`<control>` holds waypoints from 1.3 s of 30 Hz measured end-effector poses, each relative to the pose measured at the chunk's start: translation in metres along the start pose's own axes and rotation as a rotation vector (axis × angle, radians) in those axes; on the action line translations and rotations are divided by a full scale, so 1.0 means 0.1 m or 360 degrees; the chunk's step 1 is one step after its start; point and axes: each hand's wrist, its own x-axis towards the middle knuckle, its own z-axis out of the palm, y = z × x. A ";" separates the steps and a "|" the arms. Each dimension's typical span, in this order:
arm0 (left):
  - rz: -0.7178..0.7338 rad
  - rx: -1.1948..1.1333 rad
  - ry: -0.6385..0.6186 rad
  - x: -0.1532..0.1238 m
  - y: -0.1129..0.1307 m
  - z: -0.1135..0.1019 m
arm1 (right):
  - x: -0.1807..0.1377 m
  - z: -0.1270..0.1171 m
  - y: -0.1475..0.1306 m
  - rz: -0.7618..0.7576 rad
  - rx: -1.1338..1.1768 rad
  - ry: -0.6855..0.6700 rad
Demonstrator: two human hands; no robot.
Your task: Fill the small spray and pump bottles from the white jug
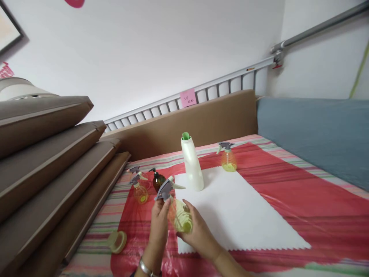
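A clear spray bottle [180, 216] with yellow liquid is held tilted between my two hands, its grey and white trigger head toward the upper left. Closed around the neck just below the head is my left hand [159, 219], a bracelet on its wrist. My right hand [198, 231] wraps the bottle's body near the base. Behind it, a tall white bottle [192, 165] with a green piece in its mouth stands on the white sheet [248, 215]. Another spray bottle [229, 159] with yellow liquid stands at the sheet's far edge.
On the left stand a spray bottle [140, 192], a dark brown pump bottle [158, 180] and another spray head [134, 169]. A yellowish tape roll [118, 241] lies nearer, on the edge of the red plastic cover [138, 238]. Stacked brown boards [57, 169] border the left.
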 end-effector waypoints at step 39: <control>-0.0031 -0.0397 0.0040 -0.17 0.41 0.95 | -0.19 -0.96 -0.15 0.0815 0.1980 -0.0162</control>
